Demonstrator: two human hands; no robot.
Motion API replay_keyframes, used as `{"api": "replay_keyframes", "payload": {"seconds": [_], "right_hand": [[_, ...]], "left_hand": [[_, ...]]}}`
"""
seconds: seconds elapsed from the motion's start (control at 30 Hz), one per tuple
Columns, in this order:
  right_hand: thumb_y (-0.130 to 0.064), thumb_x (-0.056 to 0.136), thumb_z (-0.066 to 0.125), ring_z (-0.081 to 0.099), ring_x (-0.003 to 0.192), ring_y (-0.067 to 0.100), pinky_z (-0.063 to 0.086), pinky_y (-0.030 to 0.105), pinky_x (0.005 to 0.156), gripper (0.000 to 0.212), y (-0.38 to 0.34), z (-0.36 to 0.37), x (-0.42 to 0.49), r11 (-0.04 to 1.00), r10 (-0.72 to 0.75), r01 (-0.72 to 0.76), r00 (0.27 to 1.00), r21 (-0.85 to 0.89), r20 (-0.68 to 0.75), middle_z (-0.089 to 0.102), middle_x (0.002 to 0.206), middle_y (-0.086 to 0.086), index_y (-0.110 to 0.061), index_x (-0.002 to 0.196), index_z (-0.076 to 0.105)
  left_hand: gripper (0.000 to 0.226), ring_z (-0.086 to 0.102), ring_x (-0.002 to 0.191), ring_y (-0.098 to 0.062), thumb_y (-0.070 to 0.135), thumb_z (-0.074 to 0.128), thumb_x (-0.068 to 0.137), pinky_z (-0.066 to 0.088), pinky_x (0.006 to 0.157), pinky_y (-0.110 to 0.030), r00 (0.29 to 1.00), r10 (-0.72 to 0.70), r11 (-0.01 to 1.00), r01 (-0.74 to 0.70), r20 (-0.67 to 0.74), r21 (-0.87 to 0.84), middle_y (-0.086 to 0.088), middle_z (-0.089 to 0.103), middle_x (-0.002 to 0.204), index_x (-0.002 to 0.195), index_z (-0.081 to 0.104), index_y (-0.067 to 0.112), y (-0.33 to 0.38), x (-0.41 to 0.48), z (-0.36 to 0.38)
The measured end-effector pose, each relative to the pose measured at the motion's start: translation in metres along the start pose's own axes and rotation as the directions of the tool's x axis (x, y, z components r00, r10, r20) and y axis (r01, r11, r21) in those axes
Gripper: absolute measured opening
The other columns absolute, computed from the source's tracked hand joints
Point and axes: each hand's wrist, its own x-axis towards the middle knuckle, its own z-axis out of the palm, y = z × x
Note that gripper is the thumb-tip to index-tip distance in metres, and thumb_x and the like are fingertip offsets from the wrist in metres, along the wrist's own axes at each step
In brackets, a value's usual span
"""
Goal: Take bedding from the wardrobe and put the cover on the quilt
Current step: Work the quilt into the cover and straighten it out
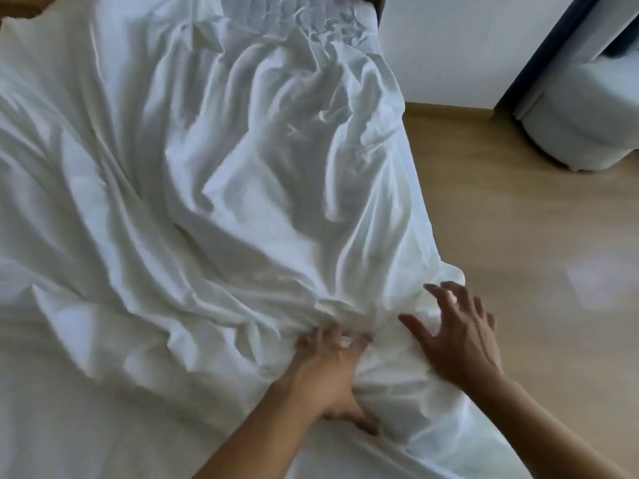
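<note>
A white quilt cover (pixel 242 174) lies crumpled across the bed, with heavy folds running from the far end toward the near right corner. My left hand (pixel 328 375) presses down on a bunch of the fabric near that corner, fingers spread, thumb tucked low against the cloth. My right hand (pixel 456 333) hovers just right of it with fingers spread wide, over the cover's edge by the bed's side. Whether the quilt is inside the cover cannot be told; only white cloth shows.
The bed's right edge (pixel 415 188) runs diagonally next to a light wooden floor (pixel 518 236). A white rounded armchair or appliance (pixel 581 115) stands at the far right beside a dark frame (pixel 539 53). A white wall (pixel 449 46) stands behind.
</note>
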Motion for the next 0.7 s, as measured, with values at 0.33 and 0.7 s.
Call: {"api": "replay_keyframes", "payload": {"seconds": [0.33, 0.7], "right_hand": [[-0.068, 0.091, 0.047, 0.061, 0.086, 0.036, 0.041, 0.039, 0.07, 0.056, 0.117, 0.033, -0.122, 0.761, 0.402, -0.554, 0.811, 0.338, 0.424, 0.063, 0.081, 0.005, -0.013, 0.083, 0.054], [-0.084, 0.079, 0.052, 0.067, 0.083, 0.021, 0.052, 0.03, 0.062, 0.07, 0.171, 0.011, -0.11, 0.321, 0.405, -0.845, 0.532, 0.429, 0.744, 0.065, 0.096, 0.0, -0.016, 0.092, 0.064]], "left_hand": [[0.086, 0.036, 0.136, -0.04, 0.034, 0.074, 0.074, 0.021, 0.117, -0.057, 0.711, -0.305, 0.945, 0.305, -0.634, -0.114, -0.018, 0.035, 0.15, 0.15, 0.039, 0.018, 0.054, -0.003, 0.115], [0.009, 0.067, 0.073, -0.012, 0.028, 0.08, 0.077, 0.052, 0.066, -0.028, 0.915, -0.375, 0.093, 0.196, 0.149, -0.976, 0.007, 0.073, 0.076, 0.079, 0.075, 0.022, 0.205, -0.036, 0.219]]}}
